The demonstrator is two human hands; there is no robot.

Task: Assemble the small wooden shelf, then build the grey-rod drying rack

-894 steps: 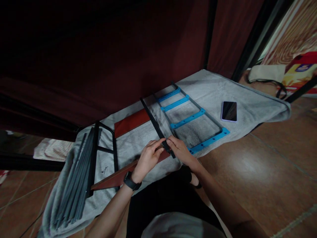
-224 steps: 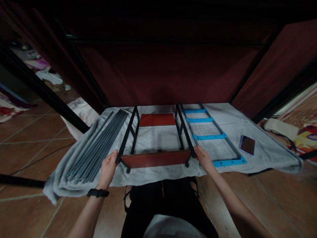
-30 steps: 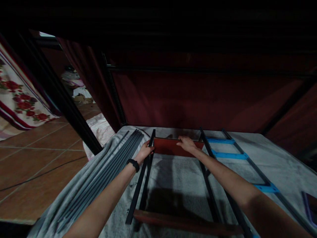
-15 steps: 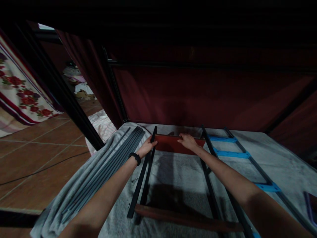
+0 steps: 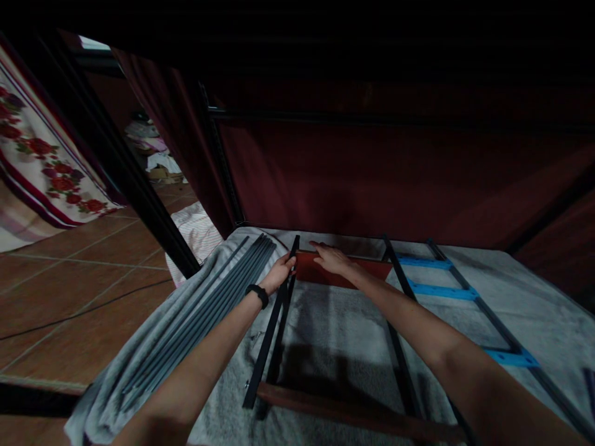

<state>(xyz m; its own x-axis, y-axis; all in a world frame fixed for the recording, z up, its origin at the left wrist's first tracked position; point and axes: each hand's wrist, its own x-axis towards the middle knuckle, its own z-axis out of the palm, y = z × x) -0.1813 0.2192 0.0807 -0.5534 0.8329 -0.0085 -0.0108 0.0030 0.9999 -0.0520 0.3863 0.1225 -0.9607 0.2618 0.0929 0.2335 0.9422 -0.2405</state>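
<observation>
Grey towelling (image 5: 325, 322) covers the floor space under a dark red curtain wall, and on it lies a black metal frame with two red boards across it. The far red board (image 5: 346, 272) sits between the left black rail (image 5: 274, 325) and the right black rail (image 5: 400, 322). Compared with half a second ago, the right hand (image 5: 331, 258) has slid leftward along the board's top edge, closer to the left rail; the left hand has hardly shifted. The left hand (image 5: 281, 272) has its grip closed around the left rail just where the board meets it, a black wristband (image 5: 257, 295) showing on the wrist. The right hand lies flat with fingers extended on the board's upper edge, its grip open, pressing rather than holding. The two hands are now near one another at the board's left end.

The near red board (image 5: 344, 414) closes the frame at the front, beneath both forearms. A bundle of grey rods (image 5: 204, 328) lies just left of the frame. To the right lies a second frame with blue crossbars (image 5: 439, 290). Tiled floor (image 5: 69, 297) and a floral cloth (image 5: 41, 167) show at far left.
</observation>
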